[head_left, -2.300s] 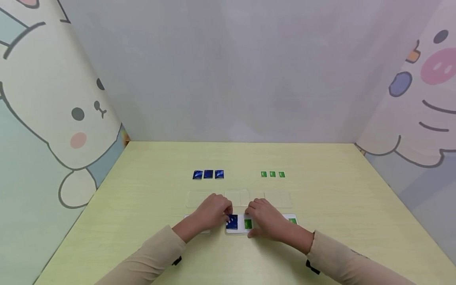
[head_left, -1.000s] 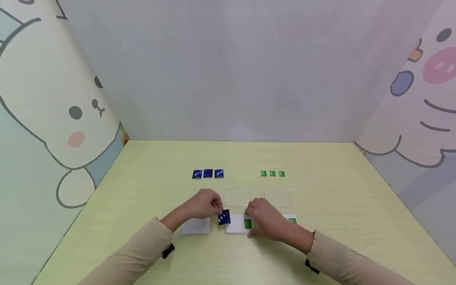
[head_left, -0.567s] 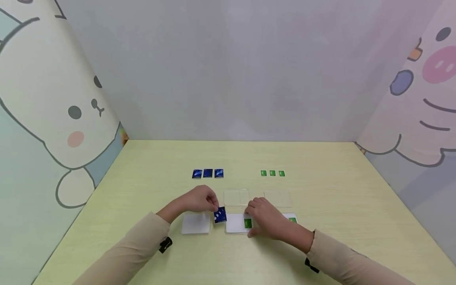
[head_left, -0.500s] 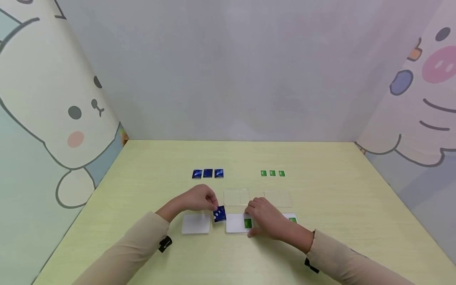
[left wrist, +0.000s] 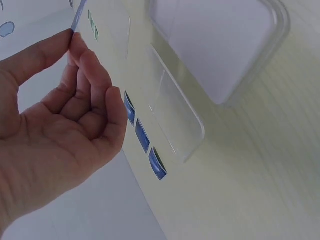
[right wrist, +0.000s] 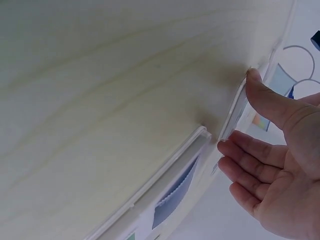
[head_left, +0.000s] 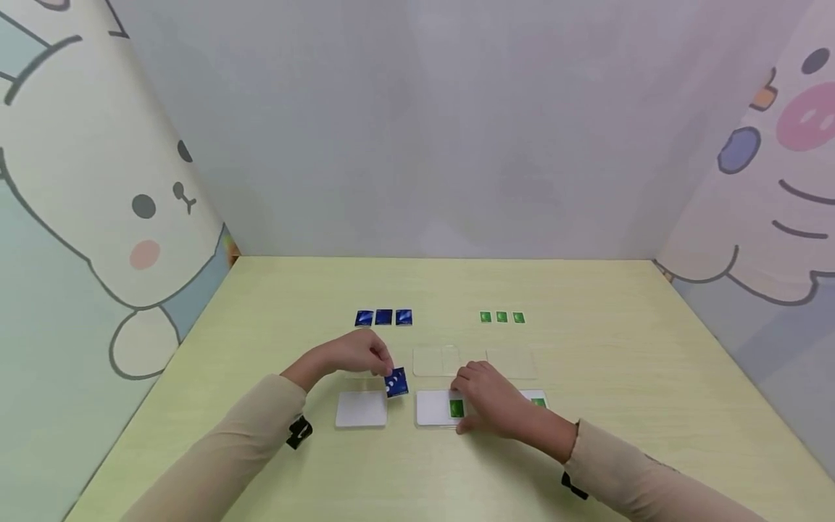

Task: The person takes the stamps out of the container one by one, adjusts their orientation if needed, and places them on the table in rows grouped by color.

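Thumb and fingertips of my left hand (head_left: 359,352) pinch a thin blue square (head_left: 396,382) with white crescents at its edge. It hangs above the gap between two boxes; in the left wrist view only a sliver of the blue square (left wrist: 78,16) shows. My right hand (head_left: 491,403) grips the middle clear plastic box (head_left: 430,425), thumb at the near edge, fingers at the far one. White filling and a green square (head_left: 457,409) lie in that box. To the left sits another clear box with a white filling (head_left: 362,409).
Three blue squares (head_left: 383,317) and three small green squares (head_left: 501,317) line the back. Clear lids (head_left: 435,361) lie before them, one partly behind my left hand. A third box with a green square (head_left: 538,402) is half hidden by my right hand; a blue piece (right wrist: 174,197) shows in it.
My left hand has lifted the blue square off the white filling in the middle box and carried it left and away from me. My right hand has stayed at that box.
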### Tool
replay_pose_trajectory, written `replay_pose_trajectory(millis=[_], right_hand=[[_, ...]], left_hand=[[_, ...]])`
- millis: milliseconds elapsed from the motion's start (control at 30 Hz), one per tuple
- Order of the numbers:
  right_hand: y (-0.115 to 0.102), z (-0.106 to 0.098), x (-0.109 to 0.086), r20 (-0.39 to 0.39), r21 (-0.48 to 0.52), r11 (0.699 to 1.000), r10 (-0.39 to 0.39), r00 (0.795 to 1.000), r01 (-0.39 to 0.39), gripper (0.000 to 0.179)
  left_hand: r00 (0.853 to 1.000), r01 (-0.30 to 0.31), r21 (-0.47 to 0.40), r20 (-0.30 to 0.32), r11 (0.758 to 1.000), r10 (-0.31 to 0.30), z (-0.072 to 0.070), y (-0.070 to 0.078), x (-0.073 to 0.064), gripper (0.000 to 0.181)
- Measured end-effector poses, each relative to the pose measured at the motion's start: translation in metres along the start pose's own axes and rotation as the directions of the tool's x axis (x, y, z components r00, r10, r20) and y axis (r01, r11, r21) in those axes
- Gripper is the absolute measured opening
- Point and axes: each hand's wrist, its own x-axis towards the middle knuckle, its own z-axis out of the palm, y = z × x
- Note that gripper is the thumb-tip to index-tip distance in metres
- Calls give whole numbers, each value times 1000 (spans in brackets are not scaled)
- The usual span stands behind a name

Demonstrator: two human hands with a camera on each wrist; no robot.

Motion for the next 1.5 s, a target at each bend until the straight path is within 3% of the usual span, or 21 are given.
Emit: replay_pose_trajectory(millis=[567,967,1233,1500], right_hand=[[2,3,0,-11,-10,1000,-6,1000,6,56],[1,3,1,-10,-5,1000,-5,1000,5,56],[-1,1,1,-11,-14,1000,-5,1000,5,54],[-2,-1,0,-7,-8,1000,4,1000,-4,53]], left_hand=[[998,41,4,39,999,-41,-13,-9,3,10],[998,62,-1,11,998,-62,-21,-18,4,12],[1000,30,15,-3,999,-29,-28,-25,1,13],[998,59,42,-24,997,-58,-35,-31,4,14]])
